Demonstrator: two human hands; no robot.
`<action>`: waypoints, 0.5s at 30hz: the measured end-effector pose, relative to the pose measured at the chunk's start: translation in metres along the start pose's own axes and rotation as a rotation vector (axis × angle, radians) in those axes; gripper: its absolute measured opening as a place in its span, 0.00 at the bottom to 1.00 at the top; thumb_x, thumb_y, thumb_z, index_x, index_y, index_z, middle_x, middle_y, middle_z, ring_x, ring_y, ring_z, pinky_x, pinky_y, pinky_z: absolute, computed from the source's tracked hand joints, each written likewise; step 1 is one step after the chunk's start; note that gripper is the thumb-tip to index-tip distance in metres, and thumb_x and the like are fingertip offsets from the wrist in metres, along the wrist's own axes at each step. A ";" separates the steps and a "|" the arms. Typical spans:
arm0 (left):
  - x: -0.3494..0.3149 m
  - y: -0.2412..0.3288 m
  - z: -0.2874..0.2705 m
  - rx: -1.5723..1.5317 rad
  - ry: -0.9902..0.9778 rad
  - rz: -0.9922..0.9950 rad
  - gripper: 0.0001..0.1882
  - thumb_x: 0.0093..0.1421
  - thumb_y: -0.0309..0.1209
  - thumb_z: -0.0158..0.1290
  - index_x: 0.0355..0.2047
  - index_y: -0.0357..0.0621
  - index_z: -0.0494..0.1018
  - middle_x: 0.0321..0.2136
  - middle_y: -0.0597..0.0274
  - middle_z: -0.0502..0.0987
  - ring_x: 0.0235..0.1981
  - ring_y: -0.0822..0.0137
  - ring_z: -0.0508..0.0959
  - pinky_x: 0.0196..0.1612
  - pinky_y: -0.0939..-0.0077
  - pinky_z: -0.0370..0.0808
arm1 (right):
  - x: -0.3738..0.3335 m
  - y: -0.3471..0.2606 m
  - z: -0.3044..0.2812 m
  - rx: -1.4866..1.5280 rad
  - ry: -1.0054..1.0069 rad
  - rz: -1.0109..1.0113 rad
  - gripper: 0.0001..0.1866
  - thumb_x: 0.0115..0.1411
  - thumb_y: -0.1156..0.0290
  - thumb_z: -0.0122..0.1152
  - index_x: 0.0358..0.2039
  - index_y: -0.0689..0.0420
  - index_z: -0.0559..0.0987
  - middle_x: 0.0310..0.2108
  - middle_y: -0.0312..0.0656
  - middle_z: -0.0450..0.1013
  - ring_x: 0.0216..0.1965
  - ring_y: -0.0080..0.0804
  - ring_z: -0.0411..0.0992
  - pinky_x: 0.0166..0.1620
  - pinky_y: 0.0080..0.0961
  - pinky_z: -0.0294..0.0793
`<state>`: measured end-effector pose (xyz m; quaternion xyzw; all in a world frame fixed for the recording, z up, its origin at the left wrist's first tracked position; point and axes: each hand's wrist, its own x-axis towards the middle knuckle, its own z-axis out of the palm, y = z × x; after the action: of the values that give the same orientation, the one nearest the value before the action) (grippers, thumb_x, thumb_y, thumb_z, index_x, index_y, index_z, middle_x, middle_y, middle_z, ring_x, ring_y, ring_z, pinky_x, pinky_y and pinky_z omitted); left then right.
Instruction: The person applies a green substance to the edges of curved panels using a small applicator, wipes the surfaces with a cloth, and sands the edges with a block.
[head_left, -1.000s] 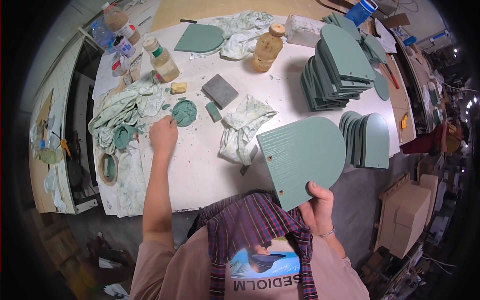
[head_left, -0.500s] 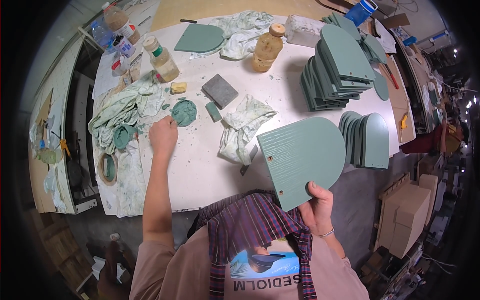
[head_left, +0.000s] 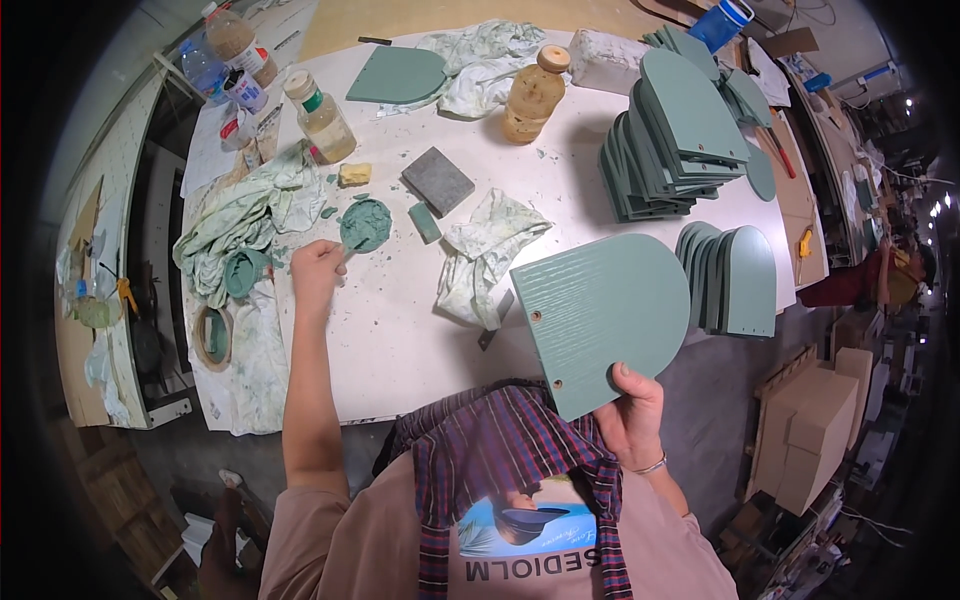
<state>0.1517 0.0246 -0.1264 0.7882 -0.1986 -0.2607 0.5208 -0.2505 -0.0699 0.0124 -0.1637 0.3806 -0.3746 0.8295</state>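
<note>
My right hand grips a green board with one rounded end by its near edge, thumb on top. Wood-grain lines and two small holes along the straight edge show on its face. Beside a round mound of green putty, my left hand is closed with the fingers pinched. Whatever lies between those fingers is too small to make out. Near the putty are a yellow sponge, a grey block and a small green block. A stained cloth lies between the two hands.
Stacked green boards stand at the right, with more boards upright nearer me. A liquid-filled bottle and another bottle stand farther back. A tape roll and rumpled rags occupy the left edge. Cardboard boxes sit right.
My left hand has drawn back slightly left and away from the putty's edge. My right hand keeps the board almost where it was.
</note>
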 end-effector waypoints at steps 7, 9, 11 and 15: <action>-0.020 0.034 -0.002 -0.241 -0.040 -0.123 0.06 0.58 0.26 0.54 0.29 0.35 0.77 0.17 0.68 0.71 0.15 0.81 0.63 0.18 0.86 0.57 | -0.002 0.000 0.004 -0.048 0.000 0.000 0.28 0.54 0.74 0.63 0.55 0.65 0.67 0.50 0.48 0.71 0.52 0.43 0.71 0.56 0.43 0.71; -0.028 0.047 0.000 -0.289 -0.071 -0.126 0.05 0.60 0.27 0.53 0.32 0.37 0.76 0.18 0.69 0.71 0.16 0.83 0.62 0.19 0.87 0.56 | -0.003 0.001 0.004 -0.050 -0.001 0.001 0.29 0.53 0.75 0.64 0.56 0.65 0.66 0.50 0.48 0.71 0.52 0.43 0.71 0.56 0.42 0.71; -0.038 0.063 0.006 -0.464 -0.131 -0.030 0.06 0.62 0.27 0.52 0.35 0.36 0.75 0.20 0.67 0.73 0.17 0.81 0.64 0.22 0.87 0.59 | -0.006 0.001 0.006 -0.069 -0.008 -0.024 0.31 0.53 0.76 0.64 0.57 0.64 0.66 0.51 0.48 0.70 0.52 0.43 0.70 0.57 0.42 0.70; -0.064 0.099 0.017 -0.629 -0.178 0.040 0.07 0.63 0.25 0.52 0.38 0.34 0.76 0.22 0.62 0.75 0.22 0.78 0.68 0.26 0.86 0.63 | -0.010 -0.002 0.007 -0.086 -0.029 -0.053 0.32 0.52 0.76 0.65 0.57 0.64 0.65 0.51 0.48 0.69 0.53 0.43 0.70 0.58 0.42 0.69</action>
<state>0.0868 0.0120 -0.0277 0.5589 -0.1686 -0.3671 0.7241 -0.2506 -0.0636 0.0228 -0.2147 0.3798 -0.3773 0.8169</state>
